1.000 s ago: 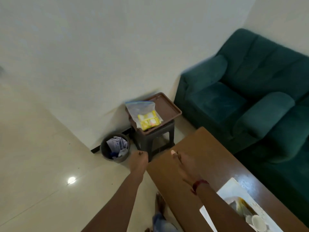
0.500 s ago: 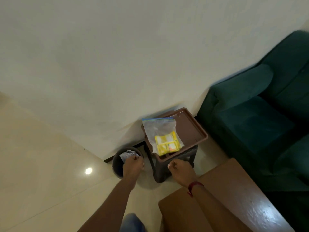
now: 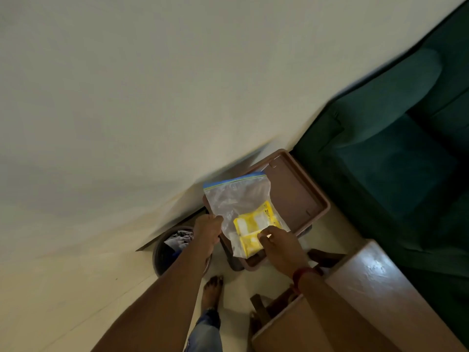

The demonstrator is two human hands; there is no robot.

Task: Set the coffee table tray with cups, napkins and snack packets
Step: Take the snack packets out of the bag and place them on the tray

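Here, your tray (image 3: 302, 189) sits on a dark stool against the wall (image 3: 177, 85), and it serves as the landmark for everything else. On its near half lies a clear zip bag (image 3: 236, 196) with a blue seal strip along its far edge; inside the bag, toward the end nearest you, are yellow snack packets (image 3: 250, 224). The bag's near end overhangs the tray's near rim.

Your left hand (image 3: 206, 231) is at the tray's left near corner, fingers curled closed around the rim there, right at the bag's left edge; whether it also pinches the plastic I cannot tell. Your right hand (image 3: 279, 243) is at the tray's near edge, partly closed, thumb and fingertips resting on the bag over the yellow packets; its underside is hidden, so I cannot tell if it grips the tray rim beneath. A red thread band (image 3: 303, 273) circles that wrist.

Left of the tray, on the floor, stands a round dark bin (image 3: 167, 252) with crumpled paper in it, partly covered by your left forearm. Right of the tray and beyond it is a dark green sofa (image 3: 396, 153). Nearer you than the tray, to its right, is the corner of the glossy brown bench (image 3: 368, 283). Below the tray your bare foot (image 3: 213, 292) stands on the pale floor tiles.
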